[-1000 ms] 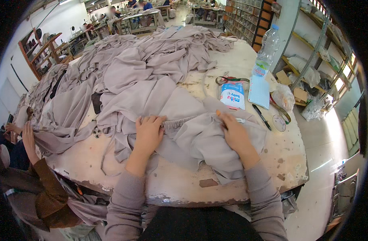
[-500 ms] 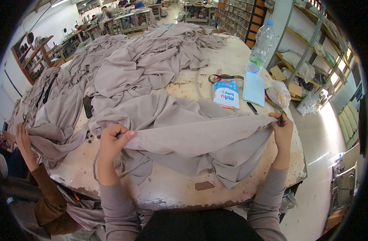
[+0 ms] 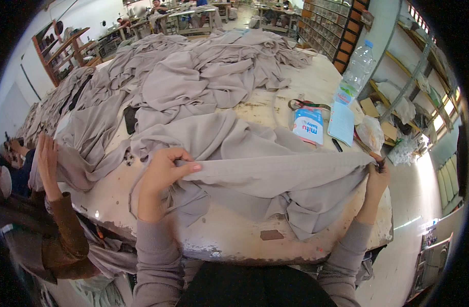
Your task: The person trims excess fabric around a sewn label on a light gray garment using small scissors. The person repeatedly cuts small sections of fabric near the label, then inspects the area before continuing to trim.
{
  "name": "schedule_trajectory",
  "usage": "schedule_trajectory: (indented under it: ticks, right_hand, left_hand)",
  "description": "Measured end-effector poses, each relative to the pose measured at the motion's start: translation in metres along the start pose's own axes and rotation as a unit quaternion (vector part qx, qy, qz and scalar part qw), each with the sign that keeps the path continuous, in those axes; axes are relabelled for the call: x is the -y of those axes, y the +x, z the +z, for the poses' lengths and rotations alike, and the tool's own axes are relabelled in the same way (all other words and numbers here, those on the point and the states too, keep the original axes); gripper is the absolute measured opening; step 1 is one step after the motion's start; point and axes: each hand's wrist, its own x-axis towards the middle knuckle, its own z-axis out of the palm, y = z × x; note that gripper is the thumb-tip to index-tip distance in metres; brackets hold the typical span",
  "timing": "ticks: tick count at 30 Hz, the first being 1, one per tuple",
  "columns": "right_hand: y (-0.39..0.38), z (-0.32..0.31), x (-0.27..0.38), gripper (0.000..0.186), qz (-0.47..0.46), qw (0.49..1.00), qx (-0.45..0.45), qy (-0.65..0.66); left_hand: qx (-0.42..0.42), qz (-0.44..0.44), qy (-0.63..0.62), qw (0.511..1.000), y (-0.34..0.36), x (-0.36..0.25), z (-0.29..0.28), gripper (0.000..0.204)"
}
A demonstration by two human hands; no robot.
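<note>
Pale walls, open shelving (image 3: 398, 66) and other sewing tables (image 3: 193, 20) surround our big bench (image 3: 234, 243), whose light top is worn and chipped along the near edge. Across its middle, our two hands draw a grey cloth (image 3: 275, 176) out sideways, its long upper edge nearly straight between them and its loose folds drooping toward the near edge. Our left hand (image 3: 168, 166) grasps the cloth's left end, thumb laid on top; some of its fingers are hidden, so we cannot tell how firmly. Our right hand (image 3: 378, 174) pinches the other end near the bench's right edge, fingers curled; something dark shows at those fingertips, too small for us to make out.

Beyond the cloth, a heap of grey fabric (image 3: 204, 77) spreads toward the far edge and along the left side. Near the right edge we have a blue-and-white packet (image 3: 307, 128), a measuring tape (image 3: 321, 106), a pale notepad (image 3: 340, 123), a dark pen (image 3: 337, 145) and a crumpled clear bag (image 3: 370, 133). An upright clear bottle (image 3: 358, 66) stands just behind the notepad. At our left, by the bench's left edge, a co-worker's hand (image 3: 47, 153) is raised beside more grey fabric, above a brown sleeve (image 3: 71, 230).
</note>
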Motion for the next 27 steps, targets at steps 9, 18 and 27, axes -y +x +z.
schedule_trajectory:
  ticks: [9, 18, 27]
  right_hand:
    - [0.021, -0.015, -0.052, 0.025, -0.011, 0.996, -0.081, 0.047]
    - [-0.01, 0.005, -0.003, 0.025, 0.012, 0.945, 0.311, -0.102]
    - [-0.007, 0.008, 0.001, 0.019, -0.048, 0.997, 0.062, -0.011]
  left_hand:
    - [0.026, -0.058, -0.039, 0.997, 0.001, 0.007, -0.004, 0.024]
    - [0.183, 0.006, -0.095, 0.979, -0.001, 0.005, 0.008, 0.014]
    - [-0.017, 0.154, 0.151, 0.976, -0.001, -0.004, 0.008, 0.018]
